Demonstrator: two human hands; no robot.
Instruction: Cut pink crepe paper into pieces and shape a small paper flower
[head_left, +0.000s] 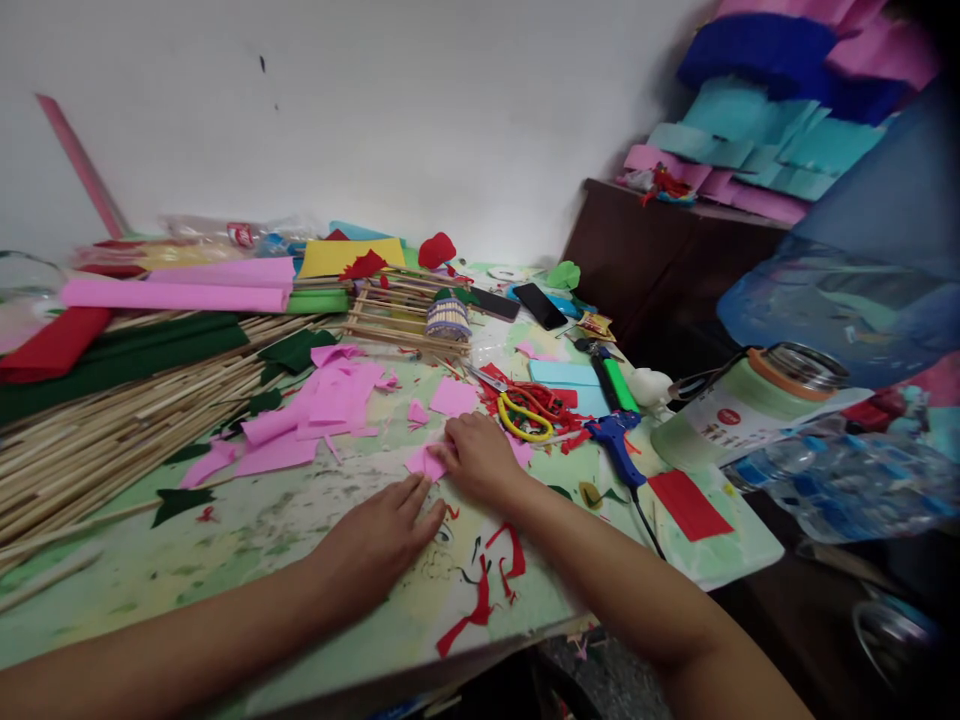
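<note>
pink piece (421,462) seems partly folded, unfinished, pinched by right hand (480,455); left hand (375,535) beside it, hold unclear; pink scraps (339,398) lie unworked.

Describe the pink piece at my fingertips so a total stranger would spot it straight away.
Find the cluttered green-and-white table. Near its middle, the left hand and right hand nearly meet at a small pink piece. Unlike the pink scraps heaped to its left, this one has both hands at it.
</note>
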